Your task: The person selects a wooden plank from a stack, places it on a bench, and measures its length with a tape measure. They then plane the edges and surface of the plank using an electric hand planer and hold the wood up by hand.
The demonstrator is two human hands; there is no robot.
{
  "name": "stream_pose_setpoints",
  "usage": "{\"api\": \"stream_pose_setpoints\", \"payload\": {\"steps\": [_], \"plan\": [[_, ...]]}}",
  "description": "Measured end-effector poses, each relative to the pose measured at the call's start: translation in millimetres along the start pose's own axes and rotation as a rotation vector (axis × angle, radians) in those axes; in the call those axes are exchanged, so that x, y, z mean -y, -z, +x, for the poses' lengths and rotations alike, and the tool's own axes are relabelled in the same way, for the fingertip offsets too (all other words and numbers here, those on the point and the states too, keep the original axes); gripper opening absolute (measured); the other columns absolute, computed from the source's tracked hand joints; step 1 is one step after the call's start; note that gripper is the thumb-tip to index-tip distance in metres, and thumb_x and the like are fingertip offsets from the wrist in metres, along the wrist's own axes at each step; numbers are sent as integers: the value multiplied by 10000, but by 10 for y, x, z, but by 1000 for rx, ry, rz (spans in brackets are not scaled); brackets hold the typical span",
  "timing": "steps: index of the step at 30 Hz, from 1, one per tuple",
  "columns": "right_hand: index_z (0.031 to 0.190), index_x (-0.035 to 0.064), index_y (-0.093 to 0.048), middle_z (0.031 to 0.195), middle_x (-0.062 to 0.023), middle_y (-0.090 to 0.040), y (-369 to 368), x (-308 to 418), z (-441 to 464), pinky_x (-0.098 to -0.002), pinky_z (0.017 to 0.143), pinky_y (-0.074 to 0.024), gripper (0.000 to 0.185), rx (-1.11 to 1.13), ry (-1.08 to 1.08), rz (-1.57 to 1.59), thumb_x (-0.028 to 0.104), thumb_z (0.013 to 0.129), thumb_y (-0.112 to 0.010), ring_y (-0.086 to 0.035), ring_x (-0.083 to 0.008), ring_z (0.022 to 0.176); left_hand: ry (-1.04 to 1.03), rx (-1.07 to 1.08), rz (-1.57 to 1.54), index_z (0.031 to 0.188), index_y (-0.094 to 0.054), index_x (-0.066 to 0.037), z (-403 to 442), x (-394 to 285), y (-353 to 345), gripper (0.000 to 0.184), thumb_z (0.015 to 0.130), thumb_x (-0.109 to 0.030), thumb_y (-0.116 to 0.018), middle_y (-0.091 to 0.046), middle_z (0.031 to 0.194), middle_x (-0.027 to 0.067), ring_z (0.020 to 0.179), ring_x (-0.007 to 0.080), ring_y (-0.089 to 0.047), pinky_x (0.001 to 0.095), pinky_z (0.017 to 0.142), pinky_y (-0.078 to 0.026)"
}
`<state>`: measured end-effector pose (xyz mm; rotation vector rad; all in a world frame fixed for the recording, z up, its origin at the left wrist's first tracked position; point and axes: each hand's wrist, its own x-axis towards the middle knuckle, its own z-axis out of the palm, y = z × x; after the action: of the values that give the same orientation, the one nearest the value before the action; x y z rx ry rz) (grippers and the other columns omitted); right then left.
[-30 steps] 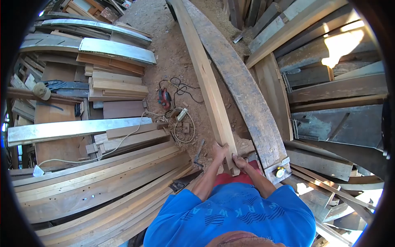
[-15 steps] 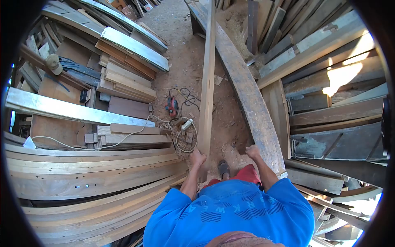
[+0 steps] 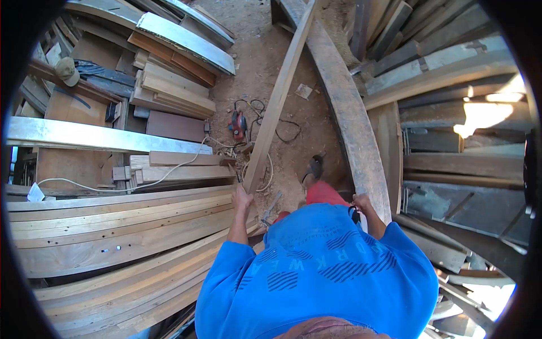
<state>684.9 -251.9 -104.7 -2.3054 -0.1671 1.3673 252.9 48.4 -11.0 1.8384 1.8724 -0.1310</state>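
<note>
My left hand (image 3: 243, 199) is closed on the near end of a long wooden plank (image 3: 278, 101). The plank slants away from me, and its far end lies over the far part of a long, worn wooden bench beam (image 3: 353, 113). My right hand (image 3: 362, 202) is curled into a fist beside the near end of that beam. Whether it touches the beam or has anything in it I cannot tell. A red power tool (image 3: 239, 125) with a dark cord lies on the ground left of the plank.
Stacked boards (image 3: 113, 226) fill the left side, and a white-faced board (image 3: 107, 135) juts out above them. More timber (image 3: 463, 164) is piled on the right. A pale cable (image 3: 169, 183) runs over the left boards. A grey metal tool (image 3: 272, 208) lies near my feet.
The plank's near end has swung left with my left hand, and its far end now slants right over the beam. My right hand has shifted slightly right, and a foot has stepped forward.
</note>
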Motion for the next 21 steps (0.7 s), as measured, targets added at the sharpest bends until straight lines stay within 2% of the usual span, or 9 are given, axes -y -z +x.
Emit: {"api": "stream_pose_setpoints", "payload": {"steps": [1,4,5,8,9,10,12,18,21], "plan": [[662,46,-638,591,-94,-593,12,43,223,-350,368,-379,340,68,-29,6,266,914,-575,-535,-200,446,-1,16,28,1259,-599,-73,102,90,-29,584,699,-187,-719,-681,1110,276,1088,465,-633,530,941,-508],[675,64,-603,567,-63,-553,48,649,577,-329,356,-312,298,144,-40,80,234,915,-555,-472,-166,412,20,68,68,1240,-612,-70,229,94,105,597,690,-247,-763,-687,1104,264,1084,462,-634,526,944,-511],[674,92,-553,545,-23,-504,45,779,914,-314,361,-262,297,244,-50,133,251,925,-547,-408,-135,391,61,89,72,1229,-630,-74,303,139,71,585,691,-263,-760,-690,1109,254,1078,446,-645,517,926,-524],[673,109,-520,546,-4,-473,38,1604,1549,-325,360,-250,317,269,71,29,275,942,-541,-360,-123,376,176,88,187,1179,-644,-87,462,104,78,536,690,-274,-759,-703,1072,232,1050,423,-665,500,894,-545],[719,109,-544,577,-6,-492,24,1738,2050,-325,364,-263,304,342,218,-123,294,960,-534,-381,-125,389,168,101,217,1140,-638,-86,483,119,96,495,693,-264,-755,-706,1053,225,1042,423,-667,497,887,-548],[767,94,-558,608,-19,-514,37,2146,2075,-319,365,-282,277,288,202,-57,293,959,-547,-415,-132,414,156,112,242,1101,-633,-85,557,134,71,456,695,-253,-752,-709,1034,219,1034,422,-669,494,881,-550],[822,70,-574,651,-37,-543,22,3003,2196,-309,368,-309,263,232,274,24,293,961,-567,-455,-143,445,231,196,296,1118,-613,-120,692,262,-44,505,709,-344,-806,-704,1117,181,1065,396,-669,495,916,-546],[876,50,-570,675,-27,-533,-245,4718,2476,-303,387,-335,303,163,505,-102,334,982,-572,-472,-141,482,299,206,266,1205,-657,-148,570,-43,224,570,692,-320,-834,-719,1088,181,1033,360,-689,473,892,-555],[975,58,-574,716,-11,-536,-459,5188,2577,-291,417,-355,363,344,407,171,422,990,-568,-466,-126,507,307,169,340,1250,-646,-145,610,-201,372,597,715,-335,-834,-720,1095,168,1021,325,-696,457,892,-549]]}}
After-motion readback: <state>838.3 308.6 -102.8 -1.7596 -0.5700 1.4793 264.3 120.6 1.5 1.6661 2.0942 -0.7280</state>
